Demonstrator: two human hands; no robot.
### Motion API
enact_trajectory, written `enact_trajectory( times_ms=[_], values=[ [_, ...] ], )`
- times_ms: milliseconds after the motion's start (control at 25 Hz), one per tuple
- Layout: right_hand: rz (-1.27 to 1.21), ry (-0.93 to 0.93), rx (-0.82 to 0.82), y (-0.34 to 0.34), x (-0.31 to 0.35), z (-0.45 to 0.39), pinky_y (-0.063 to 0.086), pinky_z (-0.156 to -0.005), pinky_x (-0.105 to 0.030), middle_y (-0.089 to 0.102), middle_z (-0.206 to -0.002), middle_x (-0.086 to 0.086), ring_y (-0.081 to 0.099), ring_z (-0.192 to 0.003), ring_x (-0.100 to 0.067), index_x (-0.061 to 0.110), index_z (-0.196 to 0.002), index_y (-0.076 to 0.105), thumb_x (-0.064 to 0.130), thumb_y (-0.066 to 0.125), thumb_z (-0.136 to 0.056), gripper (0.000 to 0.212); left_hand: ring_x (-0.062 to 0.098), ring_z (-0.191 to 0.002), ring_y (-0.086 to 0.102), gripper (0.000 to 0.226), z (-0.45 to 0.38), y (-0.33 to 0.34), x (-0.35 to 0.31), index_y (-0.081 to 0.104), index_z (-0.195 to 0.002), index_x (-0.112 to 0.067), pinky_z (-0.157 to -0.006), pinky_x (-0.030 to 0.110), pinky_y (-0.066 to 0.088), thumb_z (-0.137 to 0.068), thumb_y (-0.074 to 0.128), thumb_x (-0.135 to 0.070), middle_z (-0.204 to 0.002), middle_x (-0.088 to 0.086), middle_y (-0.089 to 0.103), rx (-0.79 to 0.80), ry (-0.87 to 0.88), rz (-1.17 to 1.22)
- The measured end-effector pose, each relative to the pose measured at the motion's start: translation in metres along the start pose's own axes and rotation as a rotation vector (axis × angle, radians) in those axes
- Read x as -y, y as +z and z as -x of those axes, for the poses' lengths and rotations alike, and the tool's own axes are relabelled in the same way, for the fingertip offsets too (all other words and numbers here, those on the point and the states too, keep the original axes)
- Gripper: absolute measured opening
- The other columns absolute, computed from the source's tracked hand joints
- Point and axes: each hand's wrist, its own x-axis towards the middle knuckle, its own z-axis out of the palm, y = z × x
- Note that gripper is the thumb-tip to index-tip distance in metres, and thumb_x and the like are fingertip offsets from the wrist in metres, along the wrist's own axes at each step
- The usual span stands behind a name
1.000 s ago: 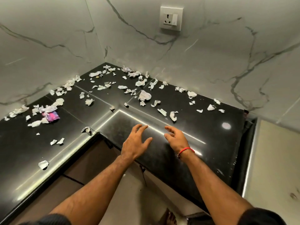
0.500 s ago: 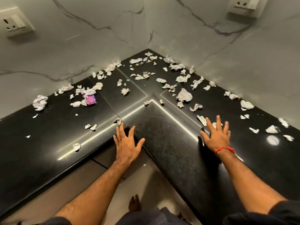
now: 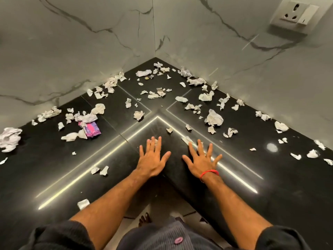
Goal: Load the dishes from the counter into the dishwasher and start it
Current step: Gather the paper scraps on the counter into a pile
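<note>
- Where the two runs of the glossy black stone counter (image 3: 270,177) meet in an inside corner at the frame's centre, both of the person's hands lie palm-down on the surface, side by side and apart from each other.
- The left hand (image 3: 153,159) is flat with fingers spread; its fingertips reach a small white paper scrap (image 3: 158,140) at frame centre.
- The right hand (image 3: 201,162) is likewise flat and splayed, holding nothing, with a thin red thread bracelet (image 3: 209,173) round the wrist; a crumpled bit of white paper (image 3: 200,145) shows between its fingers.
- Torn and crumpled white paper scraps (image 3: 213,118) litter the counter from the far corner out along both walls.
- A pink and purple foil wrapper (image 3: 91,129) lies among the scraps at left of centre.
- A larger wad of white paper (image 3: 9,138) sits at the left edge of the frame.
- Grey-veined white marble walls (image 3: 90,51) rise behind the counter, with a white wall socket and switch plate (image 3: 297,13) in the upper right.
- No dishes and no dishwasher show anywhere in the frame, so their place cannot be told.
- Dark sleeves (image 3: 59,237) and a dark ribbed garment fill the bottom edge; a bare foot (image 3: 144,220) shows on the floor below the counter's corner.
</note>
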Motion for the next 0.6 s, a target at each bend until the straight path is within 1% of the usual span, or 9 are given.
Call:
enact_trajectory(
  times_ms=[80,120,200,320,400,440,520,600],
  values=[
    [-0.022,-0.026,0.051,0.0,0.033,-0.008,-0.011,-0.106,-0.075,-0.018,-0.162,0.011,-0.028,-0.145,-0.035,0.051,-0.151,-0.001,0.073,0.018,-0.092,0.065,0.023,-0.154,-0.015,0.072,-0.01,-0.016,0.004,-0.014,-0.159,-0.028,-0.123,0.053,-0.012,-0.104,0.022,-0.057,-0.167,-0.001,-0.017,0.028,0.098,0.041],
    [-0.041,-0.028,0.049,0.002,0.043,-0.01,-0.012,-0.106,-0.075,-0.021,-0.162,0.011,-0.029,-0.144,-0.034,0.052,-0.15,-0.003,0.074,0.018,-0.092,0.066,0.023,-0.154,-0.015,0.07,-0.011,-0.02,0.011,-0.012,-0.159,-0.028,-0.123,0.052,-0.011,-0.105,0.024,-0.053,-0.166,-0.002,-0.019,0.011,0.125,0.066],
    [-0.019,-0.021,0.004,0.01,0.054,-0.01,-0.014,-0.105,-0.075,-0.025,-0.16,0.01,-0.029,-0.145,-0.032,0.053,-0.15,-0.004,0.077,0.015,-0.09,0.067,0.021,-0.153,-0.018,0.067,-0.001,-0.026,0.036,-0.004,-0.161,-0.027,-0.124,0.053,-0.009,-0.106,0.027,-0.05,-0.166,-0.002,-0.021,-0.061,0.129,0.126],
    [0.127,-0.035,-0.085,0.024,0.055,-0.003,-0.009,-0.103,-0.078,-0.023,-0.161,0.009,-0.023,-0.148,-0.029,0.051,-0.15,-0.002,0.075,0.01,-0.091,0.065,0.021,-0.154,-0.018,0.064,0.037,-0.022,0.078,0.015,-0.161,-0.027,-0.124,0.053,-0.006,-0.104,0.035,-0.049,-0.167,-0.001,-0.02,-0.152,0.081,0.142],
    [0.158,-0.028,-0.122,0.029,0.057,-0.003,-0.005,-0.103,-0.079,-0.019,-0.162,0.009,-0.018,-0.15,-0.027,0.05,-0.151,0.0,0.073,0.009,-0.092,0.064,0.023,-0.154,-0.016,0.061,0.076,-0.017,0.101,0.026,-0.158,-0.027,-0.123,0.057,-0.004,-0.103,0.04,-0.049,-0.168,-0.001,-0.017,-0.218,0.022,0.136],
    [0.158,-0.021,-0.135,0.031,0.057,-0.003,-0.004,-0.103,-0.079,-0.018,-0.163,0.009,-0.016,-0.15,-0.027,0.05,-0.151,0.001,0.073,0.009,-0.092,0.064,0.024,-0.154,-0.016,0.06,0.095,-0.014,0.108,0.027,-0.158,-0.029,-0.122,0.06,-0.004,-0.103,0.041,-0.05,-0.168,-0.001,-0.017,-0.259,-0.011,0.107],
    [0.156,-0.03,-0.152,0.033,0.057,-0.004,-0.003,-0.103,-0.08,-0.017,-0.163,0.01,-0.014,-0.15,-0.027,0.05,-0.151,0.0,0.073,0.009,-0.092,0.064,0.028,-0.154,-0.018,0.062,0.132,-0.004,0.119,0.023,-0.157,-0.033,-0.118,0.065,-0.005,-0.101,0.039,-0.056,-0.168,0.002,-0.016,-0.322,-0.138,0.0],
    [0.161,-0.049,-0.164,0.036,0.056,-0.004,-0.002,-0.103,-0.08,-0.017,-0.163,0.01,-0.013,-0.151,-0.028,0.05,-0.151,-0.001,0.073,0.009,-0.092,0.064,0.032,-0.152,-0.022,0.072,0.16,0.008,0.127,0.017,-0.158,-0.033,-0.115,0.066,-0.008,-0.095,0.033,-0.065,-0.167,0.007,-0.021,-0.323,-0.348,-0.017]
  ],
)
